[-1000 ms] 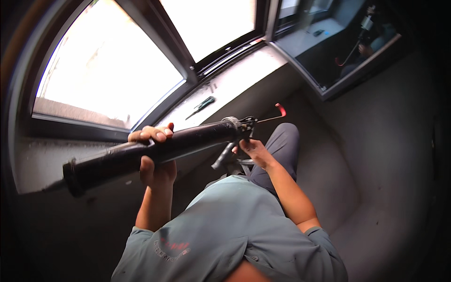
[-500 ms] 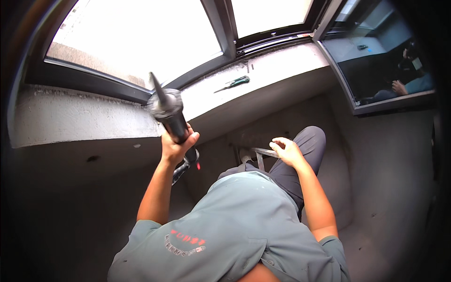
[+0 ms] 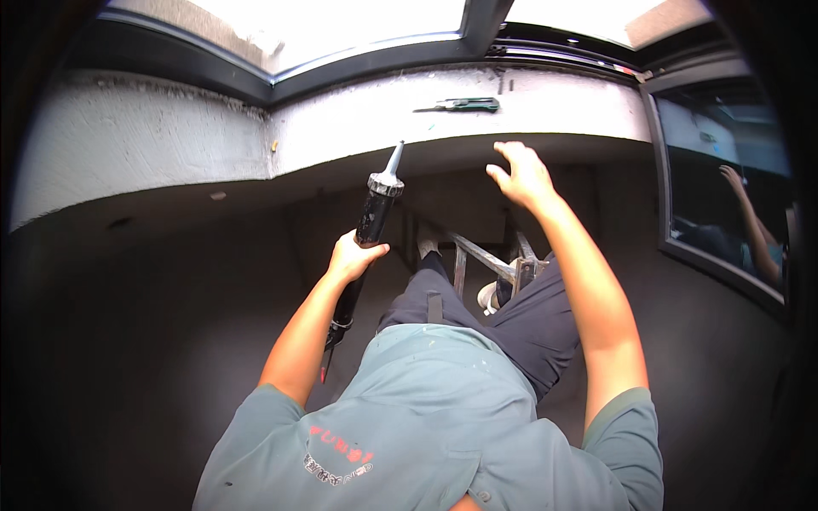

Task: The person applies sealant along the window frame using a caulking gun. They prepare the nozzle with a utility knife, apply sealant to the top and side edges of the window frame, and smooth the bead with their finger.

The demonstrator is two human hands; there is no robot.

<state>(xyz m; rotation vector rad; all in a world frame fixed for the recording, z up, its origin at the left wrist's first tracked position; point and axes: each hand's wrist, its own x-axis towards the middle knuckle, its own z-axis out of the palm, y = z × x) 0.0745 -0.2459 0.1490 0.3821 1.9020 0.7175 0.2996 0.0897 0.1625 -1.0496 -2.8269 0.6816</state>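
My left hand [image 3: 356, 258] is wrapped round the black barrel of a caulking gun [image 3: 375, 215]. Its pale tapered nozzle points up and away from me, toward the window sill, and a collar smeared with dried sealant sits below the nozzle. The gun's rear end, with a small red part, hangs beside my left forearm. My right hand [image 3: 524, 177] is raised just short of the sill's front edge, fingers apart and nothing in it. Beyond it on the sill lies a green utility knife [image 3: 464, 105], blade toward the left, out of reach of both hands' touch.
A rough pale window sill [image 3: 341, 128] runs across the far side under a dark window frame [image 3: 375, 61]. At the right stands an open, reflecting window sash [image 3: 724, 196]. Below me, a metal stepladder [image 3: 486, 255] is between my legs.
The caulking gun has come down and right, away from the window, in my left hand. My right hand has lifted from near my knee toward the sill. My view has shifted.
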